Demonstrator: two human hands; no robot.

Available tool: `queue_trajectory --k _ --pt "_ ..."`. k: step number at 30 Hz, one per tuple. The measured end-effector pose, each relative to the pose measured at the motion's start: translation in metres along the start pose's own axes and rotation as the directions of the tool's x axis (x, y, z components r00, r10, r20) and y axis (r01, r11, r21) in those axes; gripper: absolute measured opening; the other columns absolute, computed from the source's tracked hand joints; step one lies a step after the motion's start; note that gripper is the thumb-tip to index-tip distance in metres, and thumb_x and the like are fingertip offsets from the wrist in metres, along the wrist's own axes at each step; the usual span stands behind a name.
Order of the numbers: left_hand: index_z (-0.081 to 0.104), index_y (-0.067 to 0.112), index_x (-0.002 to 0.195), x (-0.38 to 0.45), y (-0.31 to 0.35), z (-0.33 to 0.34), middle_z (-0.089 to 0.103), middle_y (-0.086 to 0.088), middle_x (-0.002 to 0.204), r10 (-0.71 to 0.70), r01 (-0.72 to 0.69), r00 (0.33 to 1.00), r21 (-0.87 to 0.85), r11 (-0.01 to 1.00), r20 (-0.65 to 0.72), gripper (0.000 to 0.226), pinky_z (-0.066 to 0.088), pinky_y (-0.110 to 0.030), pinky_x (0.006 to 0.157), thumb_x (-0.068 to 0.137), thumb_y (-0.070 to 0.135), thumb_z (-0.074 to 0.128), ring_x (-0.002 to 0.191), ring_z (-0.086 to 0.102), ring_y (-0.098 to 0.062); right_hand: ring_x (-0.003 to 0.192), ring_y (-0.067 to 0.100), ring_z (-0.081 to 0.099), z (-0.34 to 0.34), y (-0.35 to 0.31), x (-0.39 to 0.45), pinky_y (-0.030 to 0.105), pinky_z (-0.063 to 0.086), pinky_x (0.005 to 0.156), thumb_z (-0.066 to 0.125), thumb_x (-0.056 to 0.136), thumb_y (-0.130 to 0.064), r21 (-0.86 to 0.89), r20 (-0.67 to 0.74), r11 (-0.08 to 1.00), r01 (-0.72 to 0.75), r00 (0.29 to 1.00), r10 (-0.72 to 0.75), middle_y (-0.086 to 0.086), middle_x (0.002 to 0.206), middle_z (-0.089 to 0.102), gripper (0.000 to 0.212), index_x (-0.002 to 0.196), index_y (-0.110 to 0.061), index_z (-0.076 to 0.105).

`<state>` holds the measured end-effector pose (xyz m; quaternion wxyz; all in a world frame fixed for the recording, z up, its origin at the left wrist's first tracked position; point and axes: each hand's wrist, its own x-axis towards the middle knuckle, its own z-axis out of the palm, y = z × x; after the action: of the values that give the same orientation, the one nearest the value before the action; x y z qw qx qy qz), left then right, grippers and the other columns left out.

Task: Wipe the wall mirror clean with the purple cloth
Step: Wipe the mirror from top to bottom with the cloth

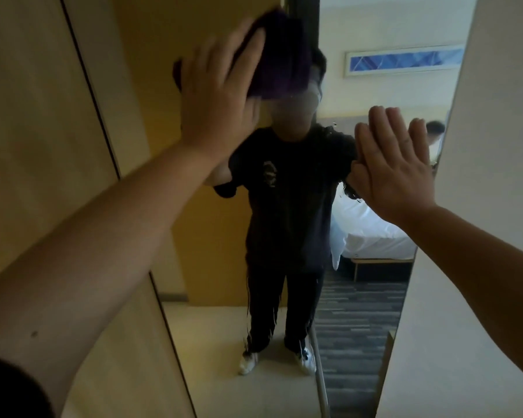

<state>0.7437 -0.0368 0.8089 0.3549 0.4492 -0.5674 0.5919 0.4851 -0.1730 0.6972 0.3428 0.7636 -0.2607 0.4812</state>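
left hand [221,95] flat, pressing purple cloth [281,58] on wall mirror [360,297] upper frame; right hand [390,158] open-fingered on glass, will probably smudge it

The wall mirror [360,297] is a tall, narrow, full-length pane set upright between a wood-toned panel and a pale wall, its glass reflecting a lit room. The purple cloth [281,55] is dark, bunched and slightly blurred, pressed flat against the upper left part of the glass, close to the mirror's left edge.
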Motion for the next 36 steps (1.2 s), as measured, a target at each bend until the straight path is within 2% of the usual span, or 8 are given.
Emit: queue_trajectory --k 5,13,17,22,26,29,32,36 --pt "0.044 0.013 0.148 -0.018 0.021 0.024 0.038 -0.012 0.156 0.059 -0.08 0.983 0.115 0.99 0.175 0.053 0.026 -0.05 0.116 0.098 0.032 0.051 0.144 0.034 -0.032 0.151 0.031 0.002 0.009 0.004 -0.001 0.056 0.005 0.122 0.032 0.108 -0.036 -0.014 -0.06 1.0 0.025 0.998 -0.026 0.016 0.162 0.015 0.055 0.154 -0.006 0.029" --pt "0.046 0.017 0.145 -0.237 0.088 0.024 0.038 -0.004 0.156 0.275 -0.274 0.918 -0.047 0.961 0.286 0.052 0.024 -0.048 0.116 0.094 0.02 0.054 0.145 0.033 -0.027 0.148 0.041 0.02 0.012 0.005 -0.004 0.058 0.01 0.12 0.036 0.107 -0.034 -0.006 -0.147 0.999 0.049 0.988 -0.049 0.021 0.159 0.025 0.054 0.152 -0.004 0.033" --pt "0.043 0.023 0.149 -0.299 0.105 0.019 0.037 0.003 0.157 0.276 -0.27 0.897 -0.067 0.961 0.346 0.048 0.03 -0.043 0.113 0.101 0.024 0.048 0.144 0.035 -0.021 0.148 0.042 0.02 0.011 0.005 -0.002 0.058 0.01 0.119 0.035 0.108 -0.034 -0.017 -0.144 0.999 0.042 0.989 -0.045 0.021 0.16 0.024 0.054 0.153 -0.005 0.031" --pt "0.059 0.024 0.135 -0.268 0.101 0.005 0.051 0.004 0.147 0.261 -0.209 0.891 -0.175 0.962 0.371 0.034 0.047 -0.04 0.09 0.103 0.016 0.05 0.122 0.055 -0.023 0.15 0.039 0.013 0.001 0.002 0.001 0.054 0.003 0.121 0.032 0.108 -0.036 0.008 -0.052 1.0 0.007 0.999 -0.006 0.02 0.161 0.02 0.054 0.153 -0.007 0.028" --pt "0.065 0.014 0.127 -0.225 0.098 -0.003 0.061 -0.005 0.135 0.205 -0.092 0.904 -0.297 0.95 0.376 0.036 0.051 -0.045 0.08 0.104 0.005 0.038 0.107 0.061 -0.028 0.152 0.033 0.006 -0.02 0.005 -0.005 0.053 0.004 0.124 0.029 0.108 -0.037 0.075 0.051 0.997 -0.029 0.998 0.025 0.015 0.164 0.012 0.056 0.156 -0.011 0.018" --pt "0.065 0.009 0.127 -0.161 0.084 0.0 0.061 -0.01 0.133 0.103 -0.024 0.955 -0.272 0.962 0.278 0.038 0.051 -0.047 0.081 0.092 -0.003 0.056 0.105 0.062 -0.034 0.153 0.027 0.0 -0.039 0.019 -0.021 0.051 0.003 0.124 0.02 0.107 -0.039 0.054 0.092 0.977 -0.207 0.975 0.202 0.008 0.164 0.002 0.059 0.158 -0.013 0.009" --pt "0.061 0.008 0.129 -0.073 0.071 0.005 0.06 -0.012 0.134 0.023 0.004 0.993 -0.221 0.975 0.118 0.051 0.044 -0.046 0.089 0.081 -0.005 0.069 0.109 0.056 -0.034 0.152 0.024 -0.005 -0.046 0.047 -0.03 0.047 0.0 0.124 0.023 0.105 -0.033 -0.01 0.126 0.938 -0.348 0.93 0.346 0.014 0.165 0.003 0.059 0.157 -0.009 0.01" --pt "0.051 0.01 0.141 0.039 0.073 0.023 0.047 -0.012 0.149 0.046 -0.033 0.993 -0.117 0.993 0.11 0.053 0.037 -0.046 0.105 0.088 0.011 0.06 0.133 0.042 -0.033 0.153 0.03 0.0 -0.036 0.087 -0.031 0.051 0.002 0.123 0.017 0.103 -0.035 -0.009 0.158 0.91 -0.415 0.898 0.411 0.016 0.165 0.006 0.06 0.157 -0.007 0.014"
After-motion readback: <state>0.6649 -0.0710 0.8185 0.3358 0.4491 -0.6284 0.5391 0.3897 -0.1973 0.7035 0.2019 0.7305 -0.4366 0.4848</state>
